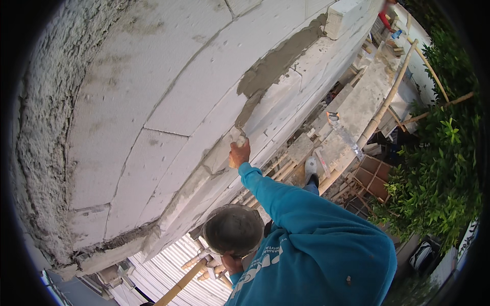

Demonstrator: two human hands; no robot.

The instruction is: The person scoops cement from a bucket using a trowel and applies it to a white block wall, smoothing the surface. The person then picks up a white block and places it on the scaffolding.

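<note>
My right hand (239, 153), in a teal sleeve, is closed at the white block wall (184, 76), on a small pale object (238, 136) that I cannot make out clearly. Just above it, wet grey mortar (255, 81) runs in a band along a ledge toward a loose white block (338, 18). My left hand (232, 262) grips the rim of a dark round bucket (232, 229), grey with mortar inside, held against my body.
Below right are a scaffold platform (370, 76) with bamboo poles (388, 102), a saw (334, 118) and my booted foot (311, 168). Leafy branches (434, 168) line the right. A person in red (384, 20) is at the far top. Corrugated sheeting (161, 275) lies below.
</note>
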